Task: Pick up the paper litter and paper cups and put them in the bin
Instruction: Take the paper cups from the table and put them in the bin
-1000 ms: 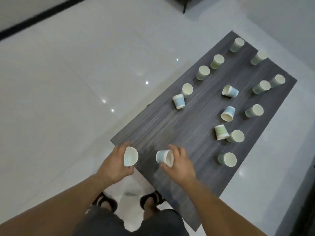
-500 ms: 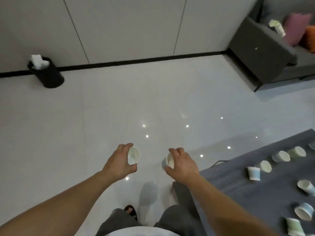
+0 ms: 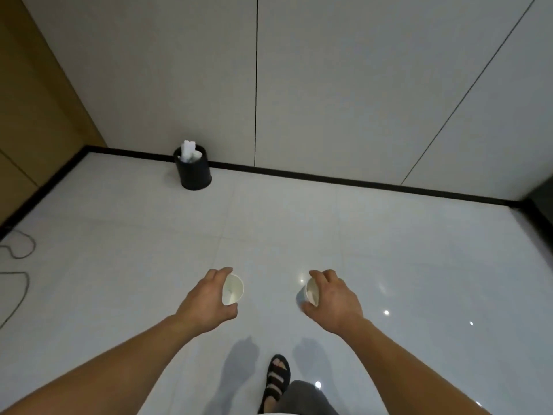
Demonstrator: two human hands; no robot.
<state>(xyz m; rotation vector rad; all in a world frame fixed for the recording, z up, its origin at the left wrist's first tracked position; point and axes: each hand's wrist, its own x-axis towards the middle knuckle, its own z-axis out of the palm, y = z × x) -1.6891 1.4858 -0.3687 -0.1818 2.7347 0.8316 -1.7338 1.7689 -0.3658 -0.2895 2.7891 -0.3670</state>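
Across the white tile floor point(image 3: 389, 250), up against the wall's dark skirting strip, stands the black bin point(image 3: 194, 175) w/ white paper litter point(image 3: 188, 149) poking out its top, well apart from both hands. L hand point(image 3: 206, 301) has fingers + thumb curled round a white paper cup point(image 3: 232, 289), mouth facing right. R hand point(image 3: 332, 301) clamps a 2nd paper cup point(image 3: 311, 292) the same way, mouth facing left, both held over bare floor.

You are facing pale wall panels point(image 3: 329, 85) split by thin dark seams, with a black skirting point(image 3: 329, 177) running along their foot. Glossy white floor tiles point(image 3: 404, 241) are catching small bright glints point(image 3: 386, 312). Brown wooden panelling point(image 3: 33, 115) is closing off the left side, a thin cable point(image 3: 25, 256) lying near it.
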